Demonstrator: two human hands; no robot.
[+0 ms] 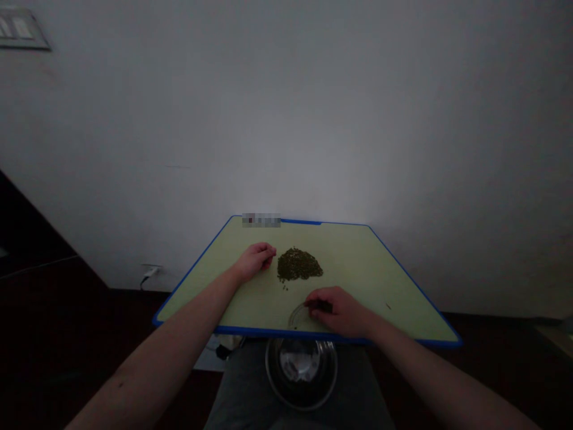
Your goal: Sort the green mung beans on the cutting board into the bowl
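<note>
The left hand, fingers drawn narrow, is just beside the heap of greenish-brown granules mid-counter. The right hand curls at a clear dish near the blue front edge, above a metal bowl. Whether the 2 hands grip anything, one cannot tell.

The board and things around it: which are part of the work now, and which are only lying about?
In the work:
Heap of small dark pieces, beside left hand
Clear curved rim, at right hand
Green board
Metal bowl, probably

Just there:
Thin dark sliver, board's right side
White plug, by the wall
</note>
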